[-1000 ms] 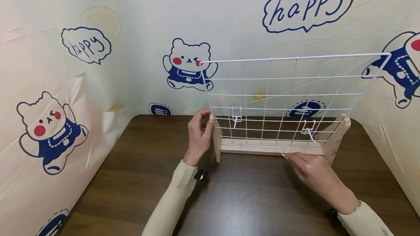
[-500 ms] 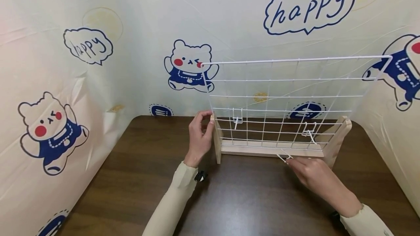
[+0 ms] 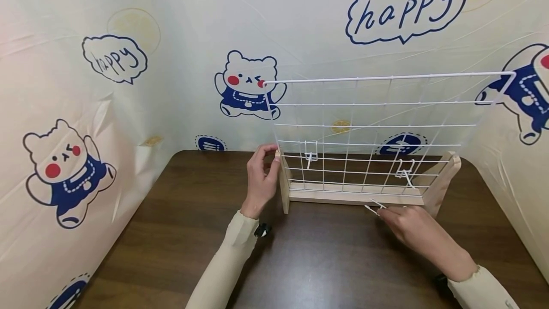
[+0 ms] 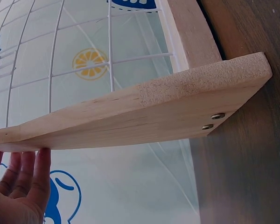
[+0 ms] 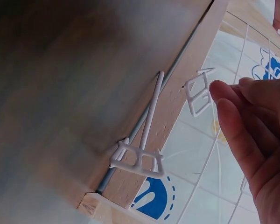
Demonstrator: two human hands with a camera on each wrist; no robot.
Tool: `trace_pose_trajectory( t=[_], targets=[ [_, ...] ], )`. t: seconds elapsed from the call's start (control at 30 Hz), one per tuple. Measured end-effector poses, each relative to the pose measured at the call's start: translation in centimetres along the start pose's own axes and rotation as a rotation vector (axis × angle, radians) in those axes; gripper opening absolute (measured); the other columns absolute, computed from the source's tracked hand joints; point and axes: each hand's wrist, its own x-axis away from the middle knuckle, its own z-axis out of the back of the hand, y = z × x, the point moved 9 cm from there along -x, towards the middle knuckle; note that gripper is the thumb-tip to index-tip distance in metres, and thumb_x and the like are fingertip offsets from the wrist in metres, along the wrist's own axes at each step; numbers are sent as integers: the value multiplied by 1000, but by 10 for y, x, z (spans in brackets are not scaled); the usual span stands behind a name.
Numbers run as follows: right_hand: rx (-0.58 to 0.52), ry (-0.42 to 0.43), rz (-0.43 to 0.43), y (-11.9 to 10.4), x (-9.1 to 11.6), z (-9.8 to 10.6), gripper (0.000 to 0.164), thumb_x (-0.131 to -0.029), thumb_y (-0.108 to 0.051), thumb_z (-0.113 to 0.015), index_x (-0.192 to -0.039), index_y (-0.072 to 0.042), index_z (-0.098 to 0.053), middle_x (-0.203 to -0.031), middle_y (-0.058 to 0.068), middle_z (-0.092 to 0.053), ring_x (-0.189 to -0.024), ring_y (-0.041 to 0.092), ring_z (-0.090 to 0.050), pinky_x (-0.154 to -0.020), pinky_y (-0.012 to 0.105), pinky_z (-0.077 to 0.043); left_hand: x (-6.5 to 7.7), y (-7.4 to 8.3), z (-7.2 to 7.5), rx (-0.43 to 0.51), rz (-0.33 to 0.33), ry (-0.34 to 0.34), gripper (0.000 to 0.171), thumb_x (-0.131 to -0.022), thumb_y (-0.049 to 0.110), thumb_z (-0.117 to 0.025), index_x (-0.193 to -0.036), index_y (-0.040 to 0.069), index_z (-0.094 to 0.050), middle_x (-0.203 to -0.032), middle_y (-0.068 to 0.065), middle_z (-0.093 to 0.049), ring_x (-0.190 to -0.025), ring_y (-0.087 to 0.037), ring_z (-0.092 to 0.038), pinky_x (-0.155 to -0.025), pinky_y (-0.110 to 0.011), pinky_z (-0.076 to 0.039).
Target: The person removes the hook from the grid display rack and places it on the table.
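Note:
A white wire grid rack (image 3: 369,125) stands in a pale wooden frame. My left hand (image 3: 261,180) grips the frame's left side panel (image 3: 283,185); in the left wrist view several fingertips (image 4: 43,161) touch its outer face. My right hand (image 3: 413,228) pinches a small white wire hook (image 3: 374,210) just in front of the bottom board (image 3: 356,197). Close to the right fingertips, its looped end (image 5: 198,93) shows in the right wrist view. Two similar white hooks hang on the grid, one at left (image 3: 310,154) and one at right (image 3: 404,173).
Another white hook (image 5: 137,161) shows by the bottom board in the right wrist view; what supports it I cannot tell. The brown tabletop (image 3: 317,261) extends in front of the rack. Behind it hangs a printed cloth (image 3: 180,61). The right side panel (image 3: 443,180) stands beyond my right hand.
My right hand has drawn slightly down and right, away from the grid, and the pinched hook has turned in its fingers. The left hand and rack stay in place.

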Motion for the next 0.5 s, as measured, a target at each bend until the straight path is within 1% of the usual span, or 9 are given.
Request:
trace_pose_trajectory(
  t=[0.1,0.17,0.3,0.47,0.5],
  targets=[
    [8,-14,-2,2,0,-2,19,-95,-12,-52,-86,-13,-68,-70,-10,-63,-57,6,-61,-48,25,-45,1,0,1,-5,-2,2,24,-100,11,-59,-121,2,-65,-117,-14,-70,-105,-25,-68,-75,-28,-61],
    [17,-24,-7,3,1,-2,11,-88,-10,-58,-86,-13,-67,-69,-9,-63,-56,7,-61,-48,26,-45,1,0,1,-5,-1,0,23,-100,11,-59,-121,2,-65,-117,-14,-70,-106,-25,-68,-76,-29,-62],
    [22,-51,-13,4,1,-5,9,-84,-7,-64,-85,-15,-67,-68,-10,-62,-55,7,-60,-47,26,-44,1,-1,1,-4,0,2,23,-100,11,-59,-121,2,-65,-117,-14,-70,-106,-25,-69,-76,-30,-62],
    [23,-86,-26,4,1,-9,18,-75,-2,-72,-82,-17,-64,-65,-12,-62,-54,6,-59,-46,26,-43,1,-1,0,-4,-3,-2,23,-101,12,-59,-121,2,-65,-117,-13,-70,-105,-24,-68,-76,-27,-61],
    [25,-91,-29,4,0,-10,19,-74,-3,-73,-81,-18,-64,-64,-12,-62,-54,6,-59,-46,26,-43,0,-1,0,-3,-2,-4,23,-101,12,-58,-121,2,-65,-117,-14,-70,-105,-24,-68,-76,-26,-61]
  ],
)
